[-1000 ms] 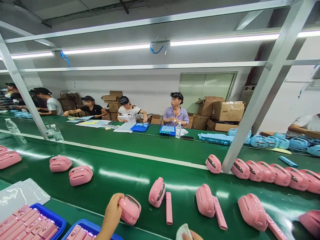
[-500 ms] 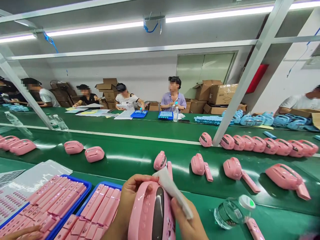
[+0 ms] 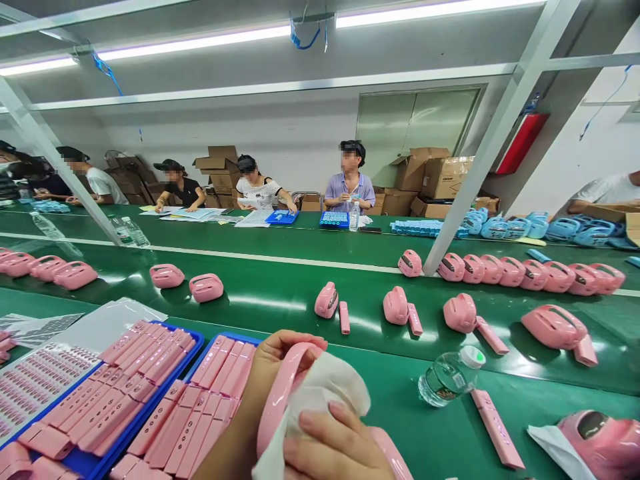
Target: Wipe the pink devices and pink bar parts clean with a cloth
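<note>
A pink plastic device with a carry handle (image 3: pixel 276 400) is tilted up close in front of me at the bottom centre. My left hand (image 3: pixel 280 357) grips it from behind, fingers hooked around the top of the handle. Across its front lies a white cloth (image 3: pixel 336 381), hiding the dark window and buttons. My right hand (image 3: pixel 335 443) presses this cloth against the device with bent fingers. Just right of my right hand, part of another pink piece (image 3: pixel 389 453) shows at the lower edge.
Blue trays (image 3: pixel 199 341) of pink bars stand at left, beside sticker sheets (image 3: pixel 45 380). Pink devices line the green belt (image 3: pixel 280 287). A water bottle (image 3: pixel 450 379), a pink bar (image 3: pixel 497 430) and a pink device with white cloth (image 3: pixel 600 440) are at right. Co-workers sit opposite.
The white cloth has gone from folded at the device's right side to spread over its front, my right hand moving across with it. The view has shifted; a co-worker's hand at lower left is gone.
</note>
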Demonstrator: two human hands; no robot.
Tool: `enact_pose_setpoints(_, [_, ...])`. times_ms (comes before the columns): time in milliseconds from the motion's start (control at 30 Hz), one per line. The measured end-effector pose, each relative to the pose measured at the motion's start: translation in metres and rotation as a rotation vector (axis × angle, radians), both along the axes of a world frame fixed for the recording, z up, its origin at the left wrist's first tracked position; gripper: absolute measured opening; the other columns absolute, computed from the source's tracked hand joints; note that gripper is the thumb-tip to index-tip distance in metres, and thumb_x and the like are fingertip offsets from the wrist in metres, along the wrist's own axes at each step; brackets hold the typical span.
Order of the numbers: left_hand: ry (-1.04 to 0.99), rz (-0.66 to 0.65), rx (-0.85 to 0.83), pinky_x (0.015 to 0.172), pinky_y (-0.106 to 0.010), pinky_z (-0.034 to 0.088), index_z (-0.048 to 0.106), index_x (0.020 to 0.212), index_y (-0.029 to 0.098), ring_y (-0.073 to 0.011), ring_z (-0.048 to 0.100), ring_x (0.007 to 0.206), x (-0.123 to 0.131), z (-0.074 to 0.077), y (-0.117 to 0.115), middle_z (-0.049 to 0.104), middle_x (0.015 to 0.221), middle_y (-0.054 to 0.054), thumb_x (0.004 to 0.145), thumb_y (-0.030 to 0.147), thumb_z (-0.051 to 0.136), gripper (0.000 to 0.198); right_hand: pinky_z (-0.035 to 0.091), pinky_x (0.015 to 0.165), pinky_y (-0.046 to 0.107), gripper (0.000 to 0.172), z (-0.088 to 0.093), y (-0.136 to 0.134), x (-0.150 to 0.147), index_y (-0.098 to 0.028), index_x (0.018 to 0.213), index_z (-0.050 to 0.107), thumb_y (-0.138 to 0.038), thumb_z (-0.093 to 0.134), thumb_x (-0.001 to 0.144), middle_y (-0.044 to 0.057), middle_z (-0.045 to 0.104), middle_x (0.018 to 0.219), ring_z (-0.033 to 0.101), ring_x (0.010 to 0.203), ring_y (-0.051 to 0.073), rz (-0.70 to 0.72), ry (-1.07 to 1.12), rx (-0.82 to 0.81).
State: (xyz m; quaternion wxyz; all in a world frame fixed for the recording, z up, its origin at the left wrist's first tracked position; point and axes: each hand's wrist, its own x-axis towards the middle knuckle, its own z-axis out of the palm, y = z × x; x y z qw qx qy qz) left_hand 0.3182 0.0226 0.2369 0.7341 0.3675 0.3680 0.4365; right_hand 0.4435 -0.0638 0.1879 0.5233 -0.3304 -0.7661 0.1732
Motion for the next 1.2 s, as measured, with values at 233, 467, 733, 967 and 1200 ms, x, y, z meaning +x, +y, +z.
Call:
enact_pose_setpoints(233, [-0.080,-0.051,-0.067,0.057,-0.028,0.053,0.069,0.061,0.019,-0.0162,0.066,0.055,0.000,0.004,-0.008,0.072,0.059,0.000,0.044,0.018,0.084,0.023,0.040,0.105,0.042,0.033,-0.006,-0.013,0.001,-0.034,0.123,0.056,-0.036,0.052,0.090,-0.001,0.059,0.126,0.052,0.120,0.024,-0.214,0.205,-0.080])
enact_pose_setpoints(467, [-0.076,-0.066,0.039,0.063,-0.028,0.053,0.069,0.060,0.018,-0.0170,0.068,0.062,-0.001,0.009,-0.018,0.075,0.067,-0.002,0.043,0.022,0.088,0.026,0.040,0.105,0.040,0.030,-0.017,-0.026,0.001,-0.032,0.106,0.068,-0.048,0.053,0.086,0.000,0.068,0.114,0.058,0.115,0.024,-0.324,0.552,-0.402])
enact_pose_setpoints(733, [-0.175,-0.299,0.204,0.065,-0.024,0.053,0.071,0.058,0.022,-0.0147,0.068,0.066,0.004,0.030,-0.022,0.074,0.063,0.002,0.048,0.026,0.088,0.020,0.050,0.090,0.044,0.064,-0.015,-0.037,-0.002,-0.018,0.119,0.060,-0.066,0.049,0.078,0.010,0.069,0.110,0.063,0.105,0.030,-0.018,1.172,-0.831])
enact_pose_setpoints(967, [-0.171,-0.461,0.194,0.064,-0.027,0.053,0.070,0.064,0.022,-0.0181,0.070,0.067,0.011,0.039,-0.026,0.075,0.066,-0.001,0.053,0.026,0.085,0.019,0.052,0.084,0.044,0.087,-0.015,-0.060,-0.006,-0.023,0.123,0.056,-0.057,0.081,0.047,0.007,0.072,0.095,0.067,0.090,0.030,-0.094,0.996,-0.806])
enact_pose_setpoints(1200, [0.071,-0.315,0.133,0.081,-0.027,0.050,0.068,0.092,0.021,-0.0206,0.065,0.095,0.003,0.027,-0.015,0.073,0.098,-0.005,0.062,0.020,0.078,0.031,0.050,0.089,0.047,0.091,0.006,-0.046,-0.017,-0.016,0.126,0.050,-0.059,0.078,0.051,0.011,0.073,0.093,0.066,0.096,0.032,-0.066,1.253,-0.786])
